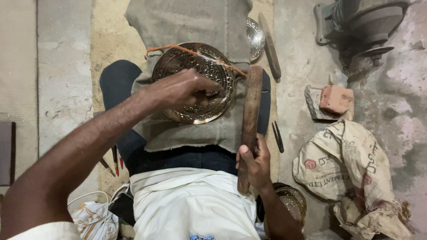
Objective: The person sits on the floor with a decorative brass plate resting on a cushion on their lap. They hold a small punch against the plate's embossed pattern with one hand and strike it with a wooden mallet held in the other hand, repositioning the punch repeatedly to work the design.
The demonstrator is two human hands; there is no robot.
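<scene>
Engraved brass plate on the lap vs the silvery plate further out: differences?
The round engraved brass plate is golden; the small silvery metal plate is pale. The brass one looks larger, shows almost whole under the left hand; the silvery one is half hidden behind grey cloth. Both are round, patterned metal.

A metalworker's floor workshop, by every sign; the person sits on a rough, cracked concrete floor [302,49] with a coarse cloth [195,22] over the lap; embossed brass plates [195,80] lie about; a wooden mallet [249,124], small tools [278,137], a brick [336,98], a worn cement sack [351,164] and a heavy cast-iron machine [364,26] surround the spot.
</scene>
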